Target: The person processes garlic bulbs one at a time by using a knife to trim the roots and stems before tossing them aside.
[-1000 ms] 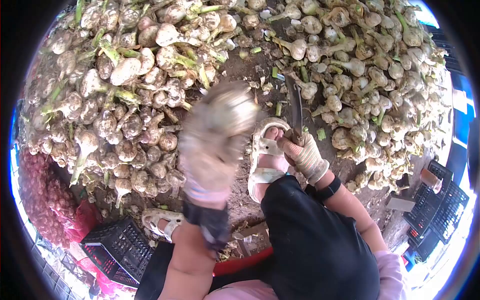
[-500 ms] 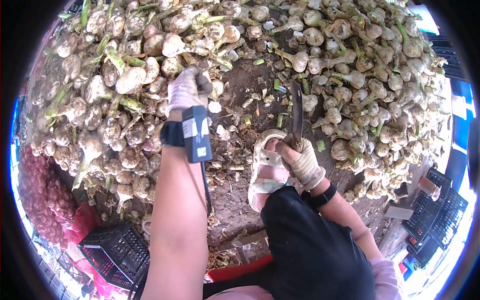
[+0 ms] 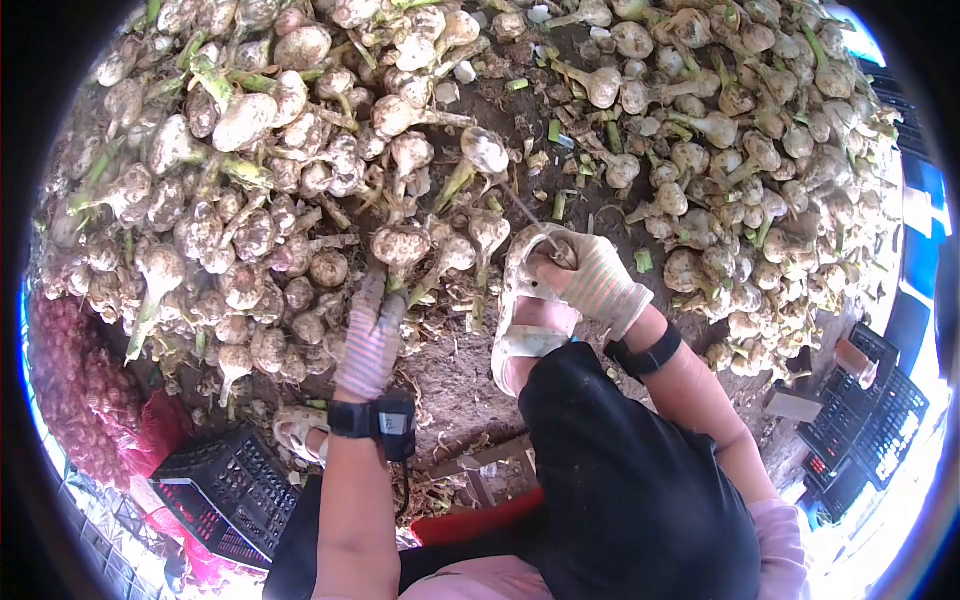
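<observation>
My left hand (image 3: 370, 335), in a striped knit glove, is closed around the stem of a dirt-covered garlic bulb (image 3: 400, 246). The bulb's head points away from me, just past my fingertips. Right beside it lie more garlic bulbs (image 3: 488, 232) with stems toward me. My right hand (image 3: 600, 280), gloved the same way, grips a knife (image 3: 527, 211) above my sandal (image 3: 510, 345). The blade points forward and left, seen nearly edge-on, and the handle is mostly hidden in my palm.
Heaps of garlic lie at left (image 3: 240, 235) and right (image 3: 715, 130), with trimmed stems and peelings on the soil between. Black crates (image 3: 235, 490) stand at lower left and at the right (image 3: 850, 410). Red mesh sacks (image 3: 75, 375) of bulbs sit at far left.
My left hand has drawn back toward me from the left heap, and several bulbs now lie around the middle. The knife in my right hand has swung from upright to leaning left.
</observation>
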Motion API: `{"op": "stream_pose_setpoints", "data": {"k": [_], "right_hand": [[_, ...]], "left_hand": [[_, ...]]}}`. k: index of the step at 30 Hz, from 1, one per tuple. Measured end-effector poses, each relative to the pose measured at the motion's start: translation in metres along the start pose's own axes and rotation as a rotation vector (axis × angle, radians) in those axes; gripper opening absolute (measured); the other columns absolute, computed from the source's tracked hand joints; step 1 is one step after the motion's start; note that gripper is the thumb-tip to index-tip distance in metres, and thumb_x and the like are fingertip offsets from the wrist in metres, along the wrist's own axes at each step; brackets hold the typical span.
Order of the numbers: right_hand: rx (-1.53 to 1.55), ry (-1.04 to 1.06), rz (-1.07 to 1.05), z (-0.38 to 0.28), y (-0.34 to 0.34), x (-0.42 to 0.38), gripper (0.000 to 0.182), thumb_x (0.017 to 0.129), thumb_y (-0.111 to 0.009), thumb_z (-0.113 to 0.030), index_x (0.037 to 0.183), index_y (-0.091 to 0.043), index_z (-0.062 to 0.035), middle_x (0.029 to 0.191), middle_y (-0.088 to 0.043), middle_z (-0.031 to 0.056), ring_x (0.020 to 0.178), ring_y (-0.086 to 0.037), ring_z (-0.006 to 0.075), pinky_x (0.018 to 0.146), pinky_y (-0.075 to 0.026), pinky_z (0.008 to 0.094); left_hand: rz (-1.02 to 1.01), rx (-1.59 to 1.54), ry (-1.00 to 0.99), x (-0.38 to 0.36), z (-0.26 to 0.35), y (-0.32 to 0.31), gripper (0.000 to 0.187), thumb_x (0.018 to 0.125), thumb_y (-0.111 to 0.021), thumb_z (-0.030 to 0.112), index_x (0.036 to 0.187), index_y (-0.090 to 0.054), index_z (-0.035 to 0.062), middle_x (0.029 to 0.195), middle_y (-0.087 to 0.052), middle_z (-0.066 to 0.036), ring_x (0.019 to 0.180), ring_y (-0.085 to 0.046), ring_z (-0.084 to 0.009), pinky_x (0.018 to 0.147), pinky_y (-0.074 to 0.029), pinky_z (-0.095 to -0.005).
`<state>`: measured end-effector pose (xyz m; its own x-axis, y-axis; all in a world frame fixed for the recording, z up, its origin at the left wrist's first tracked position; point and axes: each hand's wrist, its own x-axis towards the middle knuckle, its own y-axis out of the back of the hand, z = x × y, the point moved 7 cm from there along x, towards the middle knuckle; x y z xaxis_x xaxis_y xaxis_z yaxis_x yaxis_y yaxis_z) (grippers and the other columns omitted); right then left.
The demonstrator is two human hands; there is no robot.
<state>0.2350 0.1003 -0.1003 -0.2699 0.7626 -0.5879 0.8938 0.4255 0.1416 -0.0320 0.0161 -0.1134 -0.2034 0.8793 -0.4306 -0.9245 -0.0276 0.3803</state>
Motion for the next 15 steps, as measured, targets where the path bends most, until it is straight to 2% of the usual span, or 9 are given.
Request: {"op": "stream_pose_setpoints", "data": {"k": [1,2,4,9,10,11,13,14,15], "right_hand": [[-0.002,-0.005,0.0,-0.007,0.0,-0.001,0.023,0.073,-0.064,-0.014,0.092,-0.064,-0.0024,0.065,-0.057,0.0074,0.065,-0.057,0.0124,0.064,-0.047,0.0291],[-0.248,0.095,-0.041,-0.028,-0.002,-0.002,0.023,0.071,-0.065,-0.016,0.09,-0.063,-0.0022,0.066,-0.057,0.0098,0.068,-0.058,0.0199,0.067,-0.047,0.0329],[-0.591,0.321,-0.121,-0.055,-0.013,-0.007,0.025,0.064,-0.066,-0.021,0.081,-0.06,-0.0039,0.069,-0.057,0.0135,0.077,-0.056,0.0357,0.071,-0.045,0.0415],[-0.727,0.414,-0.228,-0.086,-0.021,-0.025,0.022,0.063,-0.067,-0.023,0.077,-0.058,-0.0087,0.067,-0.056,0.0126,0.073,-0.057,0.0329,0.068,-0.045,0.0409],[-0.701,0.444,-0.206,-0.09,-0.019,-0.027,0.022,0.062,-0.067,-0.023,0.077,-0.058,-0.0091,0.067,-0.056,0.0123,0.073,-0.057,0.0328,0.067,-0.045,0.0409],[-0.674,0.474,-0.184,-0.096,-0.018,-0.029,0.022,0.062,-0.067,-0.022,0.077,-0.057,-0.0094,0.067,-0.056,0.012,0.072,-0.057,0.0327,0.067,-0.045,0.0409],[-0.676,0.481,-0.211,-0.106,-0.016,-0.034,0.023,0.061,-0.067,-0.021,0.078,-0.057,-0.0098,0.068,-0.056,0.0109,0.073,-0.057,0.0325,0.066,-0.044,0.041],[-0.648,0.531,-0.241,-0.113,-0.019,-0.039,0.024,0.061,-0.067,-0.021,0.079,-0.057,-0.0098,0.068,-0.056,0.0105,0.072,-0.057,0.0324,0.065,-0.044,0.0409],[-0.62,0.581,-0.27,-0.119,-0.021,-0.043,0.026,0.06,-0.068,-0.02,0.081,-0.057,-0.0099,0.069,-0.057,0.01,0.072,-0.057,0.0323,0.065,-0.044,0.0408]], "left_hand": [[-0.113,-0.08,-0.019,-0.003,0.013,-0.001,0.045,0.09,-0.052,0.011,0.129,-0.036,-0.0042,0.114,-0.054,-0.014,0.103,-0.054,-0.0211,0.089,-0.044,-0.0304],[-0.224,-0.158,-0.041,-0.005,0.031,-0.001,0.048,0.089,-0.053,0.009,0.131,-0.034,-0.0039,0.117,-0.053,-0.015,0.109,-0.051,-0.022,0.092,-0.042,-0.031],[-0.236,-0.142,-0.036,-0.009,0.072,-0.004,0.049,0.087,-0.054,0.006,0.13,-0.034,-0.0039,0.116,-0.053,-0.014,0.109,-0.051,-0.0211,0.092,-0.042,-0.0307],[-0.352,-0.328,0.035,-0.011,0.141,-0.01,0.062,0.074,-0.072,0.008,0.126,-0.039,0.0,0.115,-0.055,-0.009,0.103,-0.054,-0.0163,0.089,-0.044,-0.0301],[-0.278,-0.333,-0.014,-0.011,0.148,-0.01,0.06,0.067,-0.073,0.003,0.121,-0.048,0.0048,0.104,-0.059,-0.005,0.087,-0.059,-0.0129,0.076,-0.05,-0.0275],[-0.278,-0.333,-0.012,-0.012,0.144,-0.009,0.06,0.067,-0.073,0.003,0.121,-0.048,0.0048,0.104,-0.059,-0.005,0.087,-0.059,-0.0129,0.076,-0.05,-0.0275],[-0.415,0.02,-0.395,-0.024,0.148,-0.011,0.068,0.065,-0.079,0.013,0.124,-0.045,0.0069,0.106,-0.059,-0.006,0.092,-0.059,-0.0156,0.082,-0.05,-0.0319],[-0.417,0.02,-0.394,-0.028,0.135,-0.009,0.068,0.065,-0.079,0.013,0.124,-0.045,0.0069,0.106,-0.059,-0.006,0.092,-0.059,-0.0156,0.082,-0.05,-0.0319],[-0.45,-0.09,-0.297,-0.032,0.11,-0.007,0.063,0.072,-0.069,0.022,0.127,-0.042,0.0079,0.112,-0.056,-0.008,0.098,-0.056,-0.0173,0.087,-0.046,-0.0339]]}}
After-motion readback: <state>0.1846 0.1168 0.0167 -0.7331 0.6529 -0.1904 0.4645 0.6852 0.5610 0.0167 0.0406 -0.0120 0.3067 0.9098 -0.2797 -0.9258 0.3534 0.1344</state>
